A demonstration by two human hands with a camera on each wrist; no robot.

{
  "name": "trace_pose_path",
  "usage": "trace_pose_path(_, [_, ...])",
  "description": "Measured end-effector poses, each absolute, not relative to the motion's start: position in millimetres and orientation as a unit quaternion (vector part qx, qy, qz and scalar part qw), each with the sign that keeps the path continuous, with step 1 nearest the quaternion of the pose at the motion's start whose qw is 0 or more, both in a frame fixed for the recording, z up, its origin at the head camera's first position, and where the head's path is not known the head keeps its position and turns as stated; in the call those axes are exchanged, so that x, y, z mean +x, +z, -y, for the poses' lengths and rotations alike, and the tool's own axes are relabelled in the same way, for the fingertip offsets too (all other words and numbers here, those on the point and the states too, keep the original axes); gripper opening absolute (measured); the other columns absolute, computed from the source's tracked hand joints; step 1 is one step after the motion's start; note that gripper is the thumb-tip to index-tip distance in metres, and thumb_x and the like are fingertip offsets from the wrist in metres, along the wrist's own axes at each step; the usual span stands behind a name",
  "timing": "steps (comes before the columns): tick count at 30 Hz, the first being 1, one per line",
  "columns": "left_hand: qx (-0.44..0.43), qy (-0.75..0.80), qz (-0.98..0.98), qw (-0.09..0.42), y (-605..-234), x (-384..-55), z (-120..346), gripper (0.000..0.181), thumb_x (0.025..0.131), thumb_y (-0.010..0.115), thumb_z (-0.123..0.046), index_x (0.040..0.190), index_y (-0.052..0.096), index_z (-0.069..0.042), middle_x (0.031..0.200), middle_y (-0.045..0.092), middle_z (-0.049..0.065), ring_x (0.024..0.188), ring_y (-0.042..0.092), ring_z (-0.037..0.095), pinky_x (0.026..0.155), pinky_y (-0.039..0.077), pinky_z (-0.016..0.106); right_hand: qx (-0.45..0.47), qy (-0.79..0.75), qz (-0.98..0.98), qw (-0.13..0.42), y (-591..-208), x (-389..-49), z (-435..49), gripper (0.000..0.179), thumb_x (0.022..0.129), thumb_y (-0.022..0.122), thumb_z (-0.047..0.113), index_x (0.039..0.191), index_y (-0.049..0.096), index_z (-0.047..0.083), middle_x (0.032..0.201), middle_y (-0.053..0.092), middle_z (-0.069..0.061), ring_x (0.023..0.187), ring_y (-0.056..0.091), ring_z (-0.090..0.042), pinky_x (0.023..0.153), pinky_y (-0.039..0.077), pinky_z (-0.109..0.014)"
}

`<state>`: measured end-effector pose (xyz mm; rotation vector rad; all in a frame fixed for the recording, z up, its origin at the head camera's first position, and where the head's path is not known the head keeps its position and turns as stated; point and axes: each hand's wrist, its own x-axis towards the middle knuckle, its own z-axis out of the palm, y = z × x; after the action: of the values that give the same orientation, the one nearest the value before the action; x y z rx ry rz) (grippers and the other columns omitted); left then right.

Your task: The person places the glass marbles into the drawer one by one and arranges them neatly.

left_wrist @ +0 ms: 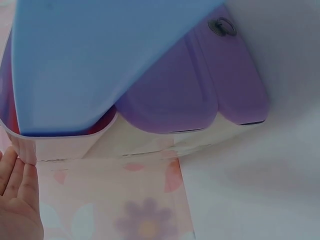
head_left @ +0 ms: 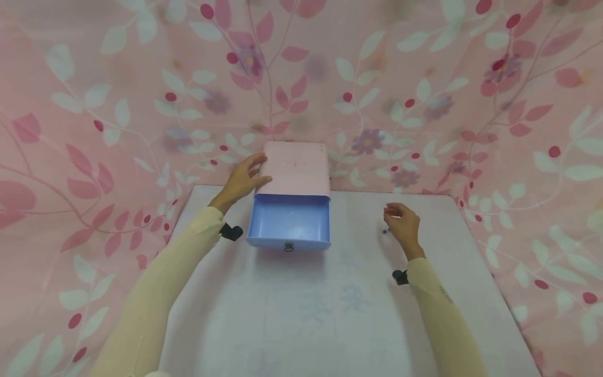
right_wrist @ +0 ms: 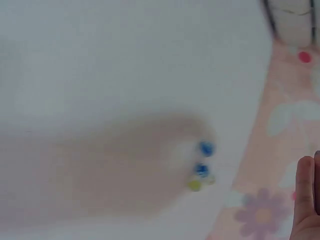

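Note:
A pink drawer cabinet (head_left: 294, 167) stands at the table's back edge, its top blue drawer (head_left: 289, 222) pulled out with a ring pull on the front. Nothing shows inside that drawer. Against the cabinet's left side rests my left hand (head_left: 245, 180), fingers extended. Purple lower drawers (left_wrist: 170, 85) appear pushed in, in the left wrist view. To the right, my right hand (head_left: 403, 225) hovers over the table with relaxed fingers and nothing visible in them. Small beads, blue (right_wrist: 201, 170), yellow (right_wrist: 195, 185) and pale, lie on the table below it.
The white table (head_left: 292, 314) has faint bluish marks on its surface. Pink floral cloth (head_left: 301, 78) hangs behind it and along both sides. A dark piece sits at each wrist, the left one (head_left: 232, 232) close to the drawer.

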<state>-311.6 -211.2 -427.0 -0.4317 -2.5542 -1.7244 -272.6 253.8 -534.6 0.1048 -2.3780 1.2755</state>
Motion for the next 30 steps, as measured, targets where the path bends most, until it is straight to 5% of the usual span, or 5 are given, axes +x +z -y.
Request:
trace_pose_path(6, [-0.136, -0.552, 0.822, 0.011, -423, -311, 211, 0.079, 0.085, 0.077, -0.016, 0.151, 0.034, -0.008, 0.152, 0.039, 0.008, 0.141, 0.034, 0.019, 0.115, 0.030, 0.034, -0.039, 0.453, 0.867, 0.202, -561, -269, -268, 0.028, 0.082, 0.068, -0.004, 0.110, 0.069, -0.002, 0.099, 0.072, -0.015, 0.090, 0.070, -0.029, 0.073, 0.047, -0.009])
trace_pose_path(14, [-0.141, -0.559, 0.817, 0.001, -407, -297, 204, 0.076, 0.087, 0.074, -0.006, 0.149, 0.031, 0.002, 0.152, 0.036, 0.018, 0.142, 0.031, 0.029, 0.116, 0.027, 0.045, -0.105, 0.464, 0.861, 0.180, -581, -265, -278, 0.037, 0.081, 0.059, -0.007, 0.118, 0.063, -0.006, 0.111, 0.068, -0.021, 0.103, 0.065, -0.035, 0.090, 0.054, -0.042])
trace_pose_path(30, [-0.135, -0.560, 0.817, 0.018, -430, -313, 211, 0.077, 0.085, 0.078, -0.015, 0.149, 0.037, -0.008, 0.151, 0.041, 0.008, 0.140, 0.035, 0.018, 0.115, 0.030, 0.034, -0.113, 0.423, 0.895, 0.090, -596, -268, -286, 0.041, 0.087, 0.061, -0.004, 0.128, 0.057, -0.003, 0.124, 0.060, -0.023, 0.115, 0.056, -0.039, 0.101, 0.045, -0.049])
